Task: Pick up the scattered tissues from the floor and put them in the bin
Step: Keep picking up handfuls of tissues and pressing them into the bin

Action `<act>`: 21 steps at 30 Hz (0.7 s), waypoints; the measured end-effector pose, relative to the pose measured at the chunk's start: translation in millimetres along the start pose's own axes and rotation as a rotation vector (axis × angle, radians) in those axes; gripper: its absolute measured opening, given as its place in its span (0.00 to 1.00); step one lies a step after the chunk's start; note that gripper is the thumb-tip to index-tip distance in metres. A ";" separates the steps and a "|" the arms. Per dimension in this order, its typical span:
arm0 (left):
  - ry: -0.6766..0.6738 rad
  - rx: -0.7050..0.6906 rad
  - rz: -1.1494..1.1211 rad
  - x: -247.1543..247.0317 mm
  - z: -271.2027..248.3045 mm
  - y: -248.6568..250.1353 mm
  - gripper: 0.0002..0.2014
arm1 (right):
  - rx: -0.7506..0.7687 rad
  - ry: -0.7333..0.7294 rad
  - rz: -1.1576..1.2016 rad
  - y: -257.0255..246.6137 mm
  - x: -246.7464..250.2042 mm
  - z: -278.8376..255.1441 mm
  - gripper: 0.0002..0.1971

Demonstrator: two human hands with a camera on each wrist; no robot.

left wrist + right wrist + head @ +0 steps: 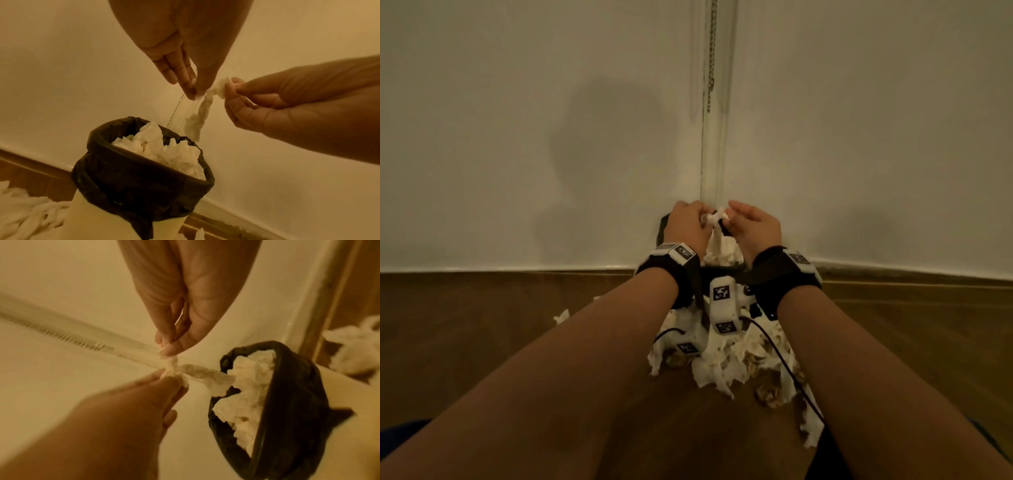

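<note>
A twisted white tissue hangs between both hands just above the bin. My left hand pinches one end and my right hand pinches the other. In the left wrist view the left hand and right hand hold the tissue over the bin, which has a black liner and is heaped with tissues. The right wrist view shows the right hand, left hand, tissue and bin. Several scattered tissues lie on the floor below my wrists.
The bin stands in a corner of white walls, where a bead chain hangs down. A pale skirting board meets the brown wooden floor. Black camera cables trail over the tissues on the floor.
</note>
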State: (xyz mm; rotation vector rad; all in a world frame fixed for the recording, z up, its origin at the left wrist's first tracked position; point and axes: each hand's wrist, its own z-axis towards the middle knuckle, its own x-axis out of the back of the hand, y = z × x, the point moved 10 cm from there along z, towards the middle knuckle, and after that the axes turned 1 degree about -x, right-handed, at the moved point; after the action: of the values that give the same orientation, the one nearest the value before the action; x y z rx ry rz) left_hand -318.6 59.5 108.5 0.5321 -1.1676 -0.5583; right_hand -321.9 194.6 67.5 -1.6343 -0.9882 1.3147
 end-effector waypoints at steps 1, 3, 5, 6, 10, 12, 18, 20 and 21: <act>0.008 -0.001 -0.004 -2.9 0.6 -3.3 0.12 | -0.035 0.002 0.118 6.3 3.5 1.3 0.16; 0.013 0.018 -0.021 -12.3 -0.8 -14.3 0.14 | -0.092 0.028 0.326 19.4 11.4 4.3 0.18; -0.020 0.052 -0.006 -26.2 -4.8 -28.0 0.16 | -0.119 0.072 0.422 32.8 19.2 8.2 0.19; -0.062 0.068 0.016 -35.6 -7.2 -34.9 0.18 | -0.123 0.096 0.439 38.4 23.6 10.4 0.19; -0.291 0.084 0.202 -74.5 -17.8 -58.4 0.22 | -0.182 0.135 0.302 63.7 37.0 25.2 0.16; -0.363 0.072 0.271 -87.0 -22.3 -65.5 0.21 | -0.142 0.156 -0.090 68.5 40.7 34.1 0.13; -0.577 -0.050 0.547 -116.8 -28.0 -70.1 0.21 | 0.197 -0.117 -1.301 72.5 -7.3 35.5 0.15; -0.621 -0.062 0.603 -120.1 -29.1 -72.7 0.24 | 0.160 -0.186 -1.416 87.1 -11.5 36.9 0.15; -0.622 -0.065 0.617 -119.7 -29.2 -73.0 0.25 | 0.166 -0.209 -1.490 90.9 -12.2 37.4 0.17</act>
State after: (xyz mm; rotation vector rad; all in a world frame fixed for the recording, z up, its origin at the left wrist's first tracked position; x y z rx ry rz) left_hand -335.2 86.3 -31.2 -0.0924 -1.8009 -0.2179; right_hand -352.5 153.4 -17.2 -0.2868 -1.6316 0.4496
